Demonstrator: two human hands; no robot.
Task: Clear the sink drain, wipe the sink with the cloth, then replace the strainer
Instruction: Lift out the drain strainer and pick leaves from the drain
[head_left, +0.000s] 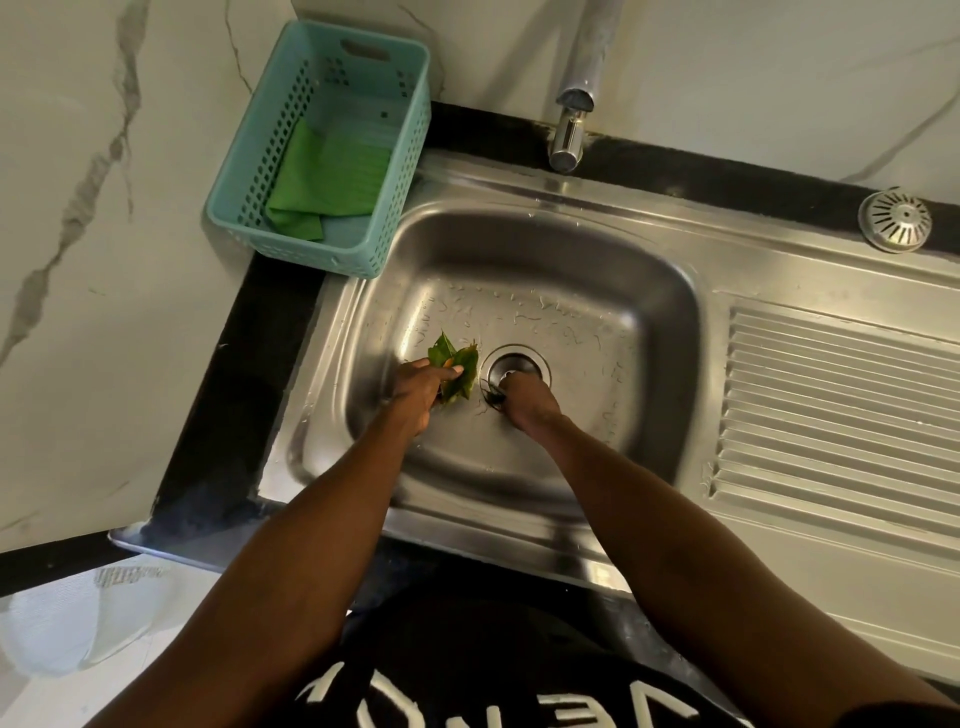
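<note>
In the stainless steel sink (649, 322), the left hand (415, 387) has its grip clenched on green leaves (454, 366); the right hand (527, 397) reaches the open round drain (514, 366), its grip state unclear. The slotted round metal strainer (894, 219) sits on the far right rim, and the green cloth (324, 179) lies in the teal plastic basket (363, 249) on the far left.

A home kitchen: a stainless steel sink (524, 270) with a ribbed drainboard (841, 415) set into a black counter (244, 364), a tap (571, 124) behind the sink, marble-look wall tiles (78, 208) around it.
</note>
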